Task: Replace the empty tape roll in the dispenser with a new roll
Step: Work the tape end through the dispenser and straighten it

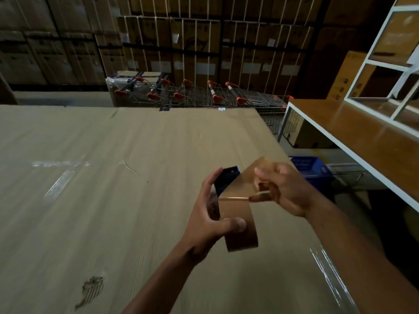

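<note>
Brown packing tape forms the tape roll (241,230), which is seated in the dispenser (226,181) and held in the air above the cardboard surface (113,189), toward its right-hand side. On the dispenser, only a dark body and a serrated cutting edge at the top are visible; the rest is hidden behind the roll and the fingers. The roll presents a broad, glossy brown outer band, its lower edge hanging below the grip. A free length of tape (243,180) runs up and to the right from the roll, past the serrated edge, as a flat, semi-transparent brown strip. The left hand (210,214) grips the assembly — fingers curled behind the dispenser body, thumb pressed on the face of the roll. The right hand (285,189) pinches the free strip between thumb and curled fingers, holding it taut and slightly above the dispenser. Both forearms enter from the bottom of the view. The surface is corrugated cardboard with a torn patch (91,288) near the lower left and strips of clear tape (61,175) on its left half. Beyond the far edge stands a row of wire shopping trolleys (192,96) with red handle ends, in front of stacked cartons (192,41). To the right is a white-framed wooden shelf (362,132), with a blue crate (310,166) below it.
</note>
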Available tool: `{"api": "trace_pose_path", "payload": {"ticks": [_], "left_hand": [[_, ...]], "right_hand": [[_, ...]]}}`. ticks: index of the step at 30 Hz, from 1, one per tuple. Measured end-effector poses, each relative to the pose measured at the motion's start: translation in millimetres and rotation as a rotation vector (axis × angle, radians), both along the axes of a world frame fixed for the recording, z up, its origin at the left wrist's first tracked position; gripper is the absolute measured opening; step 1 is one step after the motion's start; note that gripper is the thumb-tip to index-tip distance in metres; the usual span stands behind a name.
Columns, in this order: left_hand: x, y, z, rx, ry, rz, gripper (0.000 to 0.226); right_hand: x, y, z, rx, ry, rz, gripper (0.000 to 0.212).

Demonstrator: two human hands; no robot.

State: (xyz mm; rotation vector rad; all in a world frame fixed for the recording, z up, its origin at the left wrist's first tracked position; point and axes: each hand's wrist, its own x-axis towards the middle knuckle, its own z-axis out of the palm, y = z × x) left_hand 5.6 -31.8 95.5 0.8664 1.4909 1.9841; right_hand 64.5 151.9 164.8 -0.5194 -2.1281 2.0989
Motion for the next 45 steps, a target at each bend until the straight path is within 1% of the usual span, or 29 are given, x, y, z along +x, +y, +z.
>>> {"api": "trace_pose_path", "payload": {"ticks": [3, 5, 7, 9, 12, 13, 14, 16, 17, 18, 19, 21, 23, 26, 27, 29, 30, 31, 33, 35, 37, 38, 39, 40, 41, 42, 43, 44, 45], "left_hand": [[6.0, 6.4, 6.7, 0.084, -0.025, 0.032, 0.105], [8.2, 11.0, 10.4, 0.065, -0.009, 0.050, 0.109], [7.5, 13.7, 13.1, -0.014, 0.010, 0.046, 0.111], [3.1, 14.2, 16.3, -0.115, 0.030, -0.007, 0.108], [-2.9, 15.7, 15.2, -0.323, 0.097, -0.086, 0.099], [0.6, 17.9, 10.2, -0.329, 0.060, -0.099, 0.094], [5.6, 22.0, 3.1, -0.293, -0.068, -0.122, 0.090], [21.6, 34.2, -13.4, -0.198, -0.524, -0.167, 0.075], [30.5, 38.7, -21.9, -0.172, -0.682, -0.171, 0.065], [33.9, 42.0, -30.4, -0.176, -0.751, -0.151, 0.061], [33.3, 43.0, -33.2, -0.195, -0.762, -0.124, 0.060], [22.1, 41.4, -31.6, -0.209, -0.736, -0.069, 0.058], [6.1, 37.5, -30.3, -0.198, -0.714, -0.122, 0.058], [-1.6, 32.4, -22.7, -0.146, -0.691, -0.180, 0.081], [-1.1, 32.2, -23.1, -0.124, -0.696, -0.195, 0.082], [3.4, 32.9, -26.5, -0.110, -0.686, -0.206, 0.071], [6.8, 34.4, -28.2, -0.137, -0.638, -0.201, 0.070], [9.9, 36.1, -28.5, -0.192, -0.557, -0.185, 0.077], [16.2, 39.6, -23.0, -0.314, -0.356, -0.180, 0.100], [17.3, 37.4, -18.3, -0.300, -0.244, -0.146, 0.106], [11.7, 32.3, -17.7, -0.253, -0.127, -0.116, 0.110], [8.4, 28.2, -17.5, -0.262, -0.066, -0.119, 0.116], [4.9, 23.5, -16.7, -0.264, -0.031, -0.125, 0.121], [2.8, 19.1, -14.1, -0.268, -0.015, -0.124, 0.124], [1.0, 16.0, -12.3, -0.255, -0.015, -0.115, 0.122], [0.5, 13.5, -11.3, -0.228, -0.007, -0.097, 0.113], [0.2, 12.0, -11.2, -0.199, 0.008, -0.082, 0.106], [1.1, 10.8, -9.6, -0.185, 0.028, -0.077, 0.104], [1.4, 10.0, -9.7, -0.178, 0.049, -0.070, 0.106]], "right_hand": [[0.5, -16.8, -15.5, 0.001, 0.009, 0.002, 0.023], [1.0, -21.0, -16.9, -0.098, 0.056, -0.065, 0.027], [0.7, -20.3, -14.6, -0.203, 0.091, -0.096, 0.030], [0.4, -17.9, -13.1, -0.288, 0.105, -0.138, 0.024], [-2.3, -12.1, -13.0, -0.380, 0.142, -0.216, 0.018], [-4.7, -11.8, -12.6, -0.381, 0.152, -0.217, 0.016], [-8.3, -13.5, -12.9, -0.363, 0.148, -0.217, 0.015], [-15.7, -18.4, -19.7, -0.324, 0.111, -0.241, 0.016], [-18.9, -20.2, -27.4, -0.308, 0.076, -0.264, 0.016], [-21.5, -20.0, -36.2, -0.290, 0.037, -0.278, 0.015], [-22.8, -19.0, -44.3, -0.272, -0.001, -0.308, 0.013], [-22.5, -13.1, -54.9, -0.227, -0.026, -0.385, 0.014], [-24.8, -7.7, -57.3, -0.166, -0.011, -0.417, 0.017], [-33.2, -7.9, -55.4, -0.051, 0.029, -0.478, 0.018], [-36.0, -8.8, -56.9, -0.003, 0.033, -0.505, 0.018], [-39.4, -9.7, -61.3, 0.078, 0.023, -0.555, 0.021], [-38.6, -11.5, -62.4, 0.101, 0.019, -0.585, 0.023], [-37.4, -13.8, -62.5, 0.095, 0.026, -0.616, 0.024], [-35.5, -21.2, -61.9, 0.053, 0.069, -0.660, 0.024], [-34.2, -25.4, -57.2, 0.027, 0.094, -0.652, 0.020], [-30.0, -14.3, -43.2, -0.016, 0.124, -0.581, 0.014], [-25.7, -3.1, -32.7, -0.011, 0.131, -0.493, 0.012], [-20.4, 9.5, -20.0, 0.043, 0.114, -0.381, 0.010], [-14.4, 21.8, -7.0, 0.140, 0.057, -0.266, 0.008], [-9.8, 31.8, 4.5, 0.250, -0.018, -0.178, 0.006], [-6.0, 38.9, 14.3, 0.335, -0.080, -0.119, 0.007], [-3.7, 44.2, 20.3, 0.372, -0.119, -0.086, 0.009], [-2.4, 46.7, 25.0, 0.367, -0.143, -0.067, 0.010], [-1.3, 46.3, 28.2, 0.349, -0.159, -0.057, 0.011]]}}
